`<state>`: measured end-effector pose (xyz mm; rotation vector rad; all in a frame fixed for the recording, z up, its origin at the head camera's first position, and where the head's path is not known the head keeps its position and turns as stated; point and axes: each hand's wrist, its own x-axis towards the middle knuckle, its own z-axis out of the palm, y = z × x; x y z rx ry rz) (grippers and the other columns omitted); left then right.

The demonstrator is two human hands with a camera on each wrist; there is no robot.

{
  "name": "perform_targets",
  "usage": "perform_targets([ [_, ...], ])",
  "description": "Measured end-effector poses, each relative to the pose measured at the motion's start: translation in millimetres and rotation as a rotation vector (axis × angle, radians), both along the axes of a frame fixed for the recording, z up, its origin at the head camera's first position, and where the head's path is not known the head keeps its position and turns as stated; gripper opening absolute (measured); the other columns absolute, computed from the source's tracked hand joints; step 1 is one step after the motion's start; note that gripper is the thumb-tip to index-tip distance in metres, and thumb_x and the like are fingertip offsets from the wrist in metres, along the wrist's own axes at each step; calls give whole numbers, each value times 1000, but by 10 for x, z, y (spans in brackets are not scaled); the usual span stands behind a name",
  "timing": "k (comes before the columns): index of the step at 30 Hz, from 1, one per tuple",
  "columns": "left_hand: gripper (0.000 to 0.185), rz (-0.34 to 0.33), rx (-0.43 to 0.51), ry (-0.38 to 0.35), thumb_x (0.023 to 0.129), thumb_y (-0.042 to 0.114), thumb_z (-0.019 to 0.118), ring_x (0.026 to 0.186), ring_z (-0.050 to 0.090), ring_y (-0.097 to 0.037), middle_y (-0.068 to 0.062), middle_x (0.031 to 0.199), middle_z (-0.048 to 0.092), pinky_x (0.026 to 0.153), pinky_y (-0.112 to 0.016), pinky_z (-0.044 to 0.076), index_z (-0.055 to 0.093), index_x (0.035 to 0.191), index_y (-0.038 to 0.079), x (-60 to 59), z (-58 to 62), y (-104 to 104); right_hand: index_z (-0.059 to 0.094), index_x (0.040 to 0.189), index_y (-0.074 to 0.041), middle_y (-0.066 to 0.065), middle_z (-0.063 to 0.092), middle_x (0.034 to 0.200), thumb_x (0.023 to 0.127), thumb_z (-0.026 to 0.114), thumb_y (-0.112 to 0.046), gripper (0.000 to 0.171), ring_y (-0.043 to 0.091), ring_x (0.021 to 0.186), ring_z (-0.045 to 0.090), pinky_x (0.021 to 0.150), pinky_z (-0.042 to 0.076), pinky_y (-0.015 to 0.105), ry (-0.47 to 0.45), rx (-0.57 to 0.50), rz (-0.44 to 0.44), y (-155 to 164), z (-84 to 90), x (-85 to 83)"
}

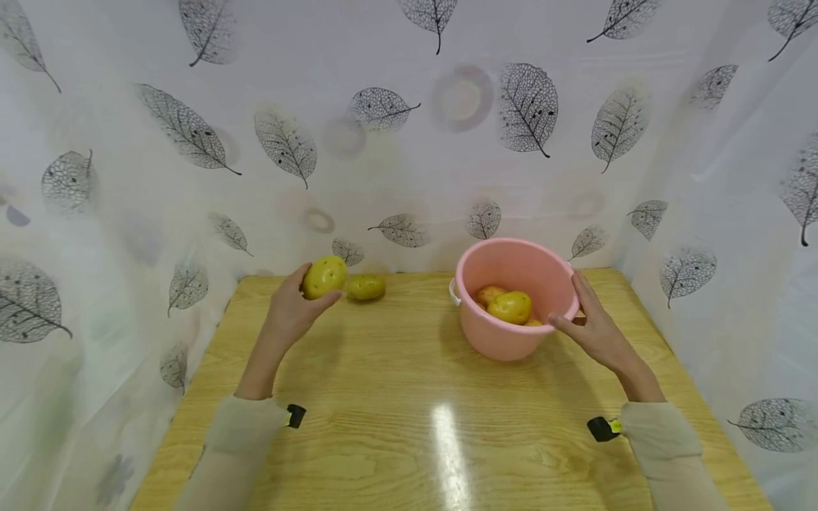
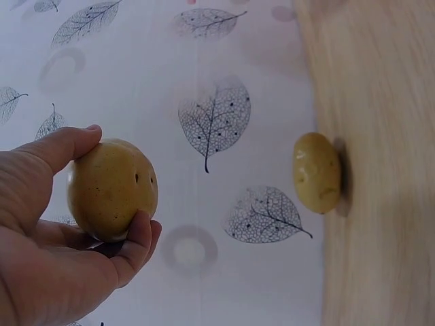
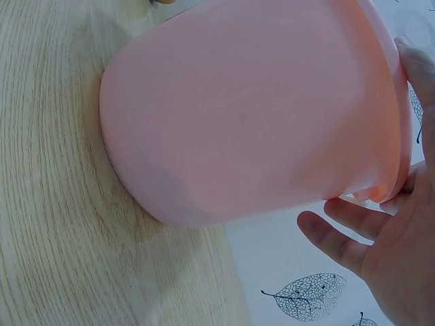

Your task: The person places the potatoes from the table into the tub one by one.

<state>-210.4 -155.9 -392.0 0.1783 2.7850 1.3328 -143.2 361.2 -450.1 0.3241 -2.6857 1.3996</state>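
My left hand (image 1: 292,312) holds a yellow potato (image 1: 324,277) above the table's far left part, thumb on one side and fingers on the other, as the left wrist view also shows. Just right of it a second potato (image 1: 366,287) lies on the wood near the back edge. A pink bucket (image 1: 505,339) stands on the right half, with several potatoes (image 1: 510,307) inside, partly hidden by its wall. At the bucket's right side, my right hand (image 1: 599,332) grips the rim; in the right wrist view two fingers (image 3: 340,241) extend beside the outer wall.
The wooden table (image 1: 371,426) reaches back to a pale curtain (image 1: 409,170) printed with dark leaves, which also hangs along both sides. A white handle end (image 1: 454,292) sticks out at the bucket's left. Small black devices are worn at both wrists.
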Motion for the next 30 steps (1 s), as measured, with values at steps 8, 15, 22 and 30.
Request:
perform_targets([
  [8,91,-18,7,-4,97,39,72,134,46,-45,-31,157,36,108,-59,43,23,160,-5,-21,-9,58,-2,166,-19,11,-7,172,101,67,-19,95,44,140,37,90,43,7,0,3,-4,-6,0,5],
  [15,90,-43,11,-3,97,40,73,134,47,-43,-29,157,38,109,-58,42,26,160,-4,-38,13,173,-2,167,-16,11,-7,172,101,68,-17,96,46,142,35,90,44,7,1,-5,3,2,-5,-2],
  [22,87,-70,1,6,97,35,73,132,49,-43,-27,154,42,109,-57,43,28,160,-4,-55,52,362,-2,167,-16,11,-8,172,101,67,-16,95,47,141,35,90,43,6,-2,-5,9,22,-4,-1],
  [30,86,-118,35,-7,93,36,77,120,55,-37,-23,144,52,102,-54,49,34,157,-2,-74,122,665,-2,167,-16,11,-9,172,101,67,-15,96,48,142,34,89,43,5,0,-18,16,13,-9,0],
])
